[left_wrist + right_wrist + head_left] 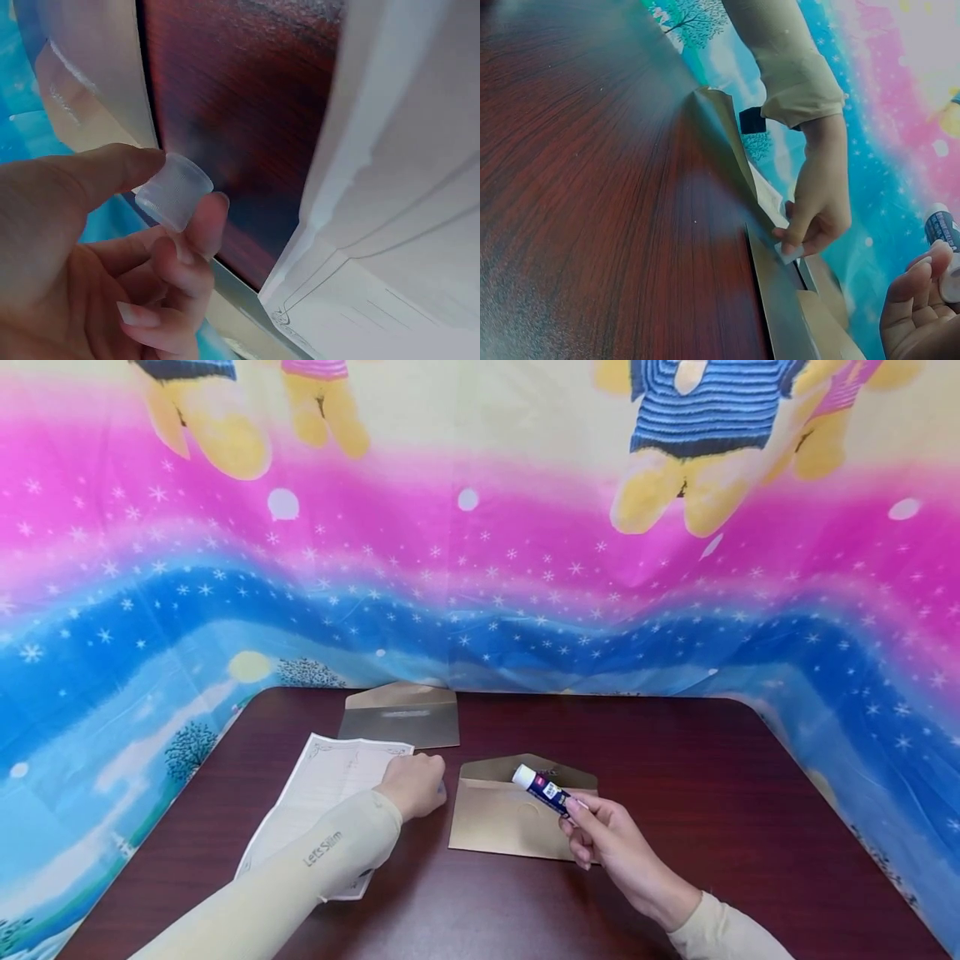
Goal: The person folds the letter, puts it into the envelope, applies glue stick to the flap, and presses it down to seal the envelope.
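Note:
My left hand (414, 783) pinches a small translucent ribbed cap (178, 193) between thumb and fingers, above the right edge of a printed paper sheet (318, 793). In the head view the cap is hidden by the hand. My right hand (626, 856) grips a glue stick (553, 793) with a dark blue label, its white end tilted up to the left. Beneath the glue stick lies a gold envelope (487, 818) with its flap raised away from me; the right hand covers its lower right corner. The glue stick (940, 227) also shows at the right wrist view's edge.
A second gold envelope (412, 727), flap also unfolded, lies at the back left, partly behind the paper sheet. All rest on a dark red-brown table (712, 777). A colourful printed cloth (525, 552) hangs behind the table and along its sides.

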{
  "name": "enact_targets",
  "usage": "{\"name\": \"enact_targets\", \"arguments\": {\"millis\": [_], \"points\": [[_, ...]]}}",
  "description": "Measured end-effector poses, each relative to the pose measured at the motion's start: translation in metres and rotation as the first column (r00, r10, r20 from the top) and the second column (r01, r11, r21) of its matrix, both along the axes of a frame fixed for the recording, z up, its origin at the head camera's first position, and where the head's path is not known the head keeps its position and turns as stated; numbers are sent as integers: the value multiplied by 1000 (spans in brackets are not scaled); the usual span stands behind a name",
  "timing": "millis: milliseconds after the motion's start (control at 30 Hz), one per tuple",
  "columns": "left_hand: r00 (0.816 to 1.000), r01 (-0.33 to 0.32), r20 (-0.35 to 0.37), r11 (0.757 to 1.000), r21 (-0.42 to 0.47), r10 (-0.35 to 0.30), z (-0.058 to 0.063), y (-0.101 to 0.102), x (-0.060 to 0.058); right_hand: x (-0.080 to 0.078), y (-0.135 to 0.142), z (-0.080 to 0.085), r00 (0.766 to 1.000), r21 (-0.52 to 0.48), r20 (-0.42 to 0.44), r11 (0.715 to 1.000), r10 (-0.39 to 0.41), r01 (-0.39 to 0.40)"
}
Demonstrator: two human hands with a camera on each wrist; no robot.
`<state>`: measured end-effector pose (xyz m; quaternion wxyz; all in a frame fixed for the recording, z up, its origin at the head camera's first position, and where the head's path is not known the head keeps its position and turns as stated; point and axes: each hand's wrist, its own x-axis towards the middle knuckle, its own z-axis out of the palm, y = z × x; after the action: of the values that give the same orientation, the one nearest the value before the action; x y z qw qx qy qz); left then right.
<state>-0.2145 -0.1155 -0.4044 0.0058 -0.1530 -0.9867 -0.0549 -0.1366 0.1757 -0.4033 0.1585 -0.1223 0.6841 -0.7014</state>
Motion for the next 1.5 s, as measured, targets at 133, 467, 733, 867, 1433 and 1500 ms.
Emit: {"name": "enact_targets", "arguments": {"millis": [133, 467, 733, 867, 1433, 1500], "points": [[1000, 2, 23, 999, 50, -3, 0, -1, -1, 0, 1, 0, 1000, 5, 8, 1000, -6, 6], [993, -44, 117, 945, 324, 6, 22, -1, 12, -2, 2, 0, 999, 25, -26, 999, -30, 31], [981, -25, 170, 808, 589, -93, 34, 2, 26, -4, 1, 6, 997, 50, -69, 998, -30, 33], [966, 40, 157, 716, 697, -207, 36, 3, 36, -4, 1, 8, 996, 47, -89, 999, -2, 6], [923, 99, 143, 580, 808, -357, 42, 16, 64, 0, -1, 4, 942, 52, -306, 990, 140, -131], [930, 107, 129, 587, 803, -345, 43, 17, 65, 0, -1, 5, 929, 87, -344, 990, 135, -111]]}}
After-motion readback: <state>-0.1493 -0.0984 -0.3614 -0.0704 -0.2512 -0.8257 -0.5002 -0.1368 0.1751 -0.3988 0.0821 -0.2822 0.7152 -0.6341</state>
